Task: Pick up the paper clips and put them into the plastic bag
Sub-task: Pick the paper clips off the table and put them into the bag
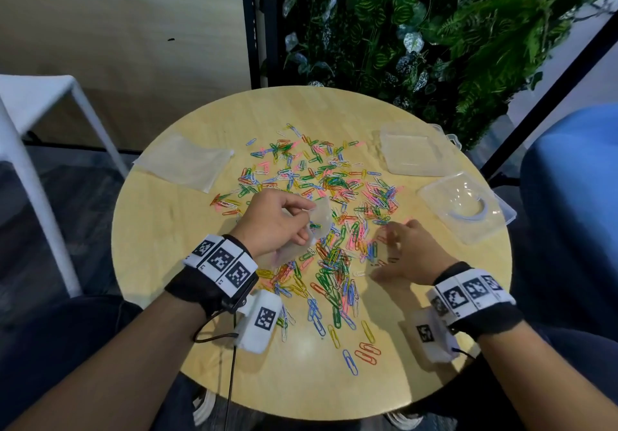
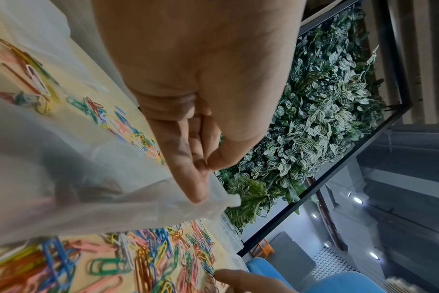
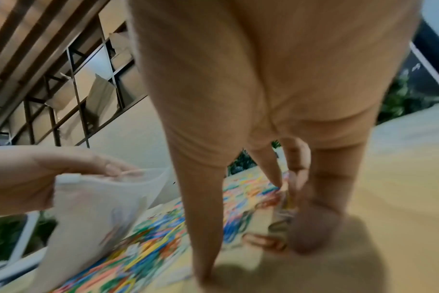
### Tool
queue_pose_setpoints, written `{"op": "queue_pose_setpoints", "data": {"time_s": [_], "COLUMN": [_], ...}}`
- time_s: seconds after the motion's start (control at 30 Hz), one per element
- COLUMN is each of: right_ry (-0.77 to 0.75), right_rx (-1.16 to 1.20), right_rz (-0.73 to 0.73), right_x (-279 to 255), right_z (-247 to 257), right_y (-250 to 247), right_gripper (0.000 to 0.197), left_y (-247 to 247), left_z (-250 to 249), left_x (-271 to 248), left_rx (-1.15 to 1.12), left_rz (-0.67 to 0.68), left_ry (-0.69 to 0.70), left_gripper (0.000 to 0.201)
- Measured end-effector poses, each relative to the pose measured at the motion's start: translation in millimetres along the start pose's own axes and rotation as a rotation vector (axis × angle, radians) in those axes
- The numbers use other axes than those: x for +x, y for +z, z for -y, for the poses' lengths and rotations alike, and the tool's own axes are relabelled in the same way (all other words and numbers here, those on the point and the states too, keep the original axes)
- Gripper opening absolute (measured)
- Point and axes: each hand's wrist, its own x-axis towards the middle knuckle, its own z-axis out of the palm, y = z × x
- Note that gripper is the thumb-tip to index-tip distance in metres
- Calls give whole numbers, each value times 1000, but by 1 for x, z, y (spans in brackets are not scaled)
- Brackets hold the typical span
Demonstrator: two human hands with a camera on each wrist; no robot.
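**A:** So how far along is this person? The paper clips (image 1: 321,203) look basically all still out, a big coloured scatter across the middle of the head view, running down toward the bottom edge of the table.

**B:** Yeah, early days I'd say. The plastic bag (image 1: 301,230) is held up just left of centre, and the right wrist view shows what looks like a few coloured clips in its bottom. That's it, hundreds left.

**A:** Hands?

**B:** Left hand (image 1: 277,220) pinches the bag's top edge between thumb and forefinger. Right hand (image 1: 406,253) is low over the pile right of centre, fingers spread and pointing down onto clips. It's blurry, so can't tell if it's actually got any.

**A:** And the setup?

**B:** Round light wood table (image 1: 167,263). More flat bags (image 1: 185,161) at its upper left, two clear plastic boxes (image 1: 414,153) at the right. Leafy plant wall (image 1: 434,29) behind, a white stool (image 1: 40,103) on the left, something blue (image 1: 575,169) at the right edge.
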Motion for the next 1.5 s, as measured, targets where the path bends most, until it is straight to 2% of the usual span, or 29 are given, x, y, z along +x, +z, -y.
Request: {"op": "queue_pose_setpoints", "data": {"time_s": [0.1,0.23,0.33,0.37,0.47,0.57,0.8,0.9,0.97,1.07,1.13,1.17,1.3,1.4,1.5], "right_ry": [-121,-192,-250,-230,-162,-125,-44,81,87,78,55,36,-8,26,27], "right_rx": [-21,-106,-126,-138,-167,-74,392,1018,1391,1739,1734,1659,1355,1372,1323], "right_rz": [-61,-74,-175,-198,-238,-243,-268,-148,-23,201,267,250,69,52,71], "right_x": [8,18,20,21,26,29,36,35,29,14,9,9,14,17,17], "right_z": [17,33,47,50,53,48,16,16,26,55,73,79,87,87,88], "right_y": [7,12,13,14,18,15,-1,-6,-11,-9,0,5,17,22,24], "right_gripper": [70,63,31,26,22,25,13,10,14,19,19,20,15,9,12], "left_y": [1,-1,-3,-3,-1,2,5,6,7,9,11,12,13,17,19], "left_z": [-1,-1,0,1,5,5,13,15,15,14,13,13,13,15,14], "left_x": [-2,-4,-6,-6,-4,-3,2,3,4,3,4,4,4,4,4], "left_rx": [16,28,51,55,53,54,60,56,58,52,23,5,16,34,73], "left_rz": [13,41,44,37,14,-2,-15,-19,-22,-14,-27,-46,-100,-87,-76], "left_ry": [10,22,29,24,6,4,-50,-58,-62,-67,-67,-67,-43,-18,23], "left_gripper": [23,26,26,25,23,22,21,20,20,17,18,20,16,16,16]}}
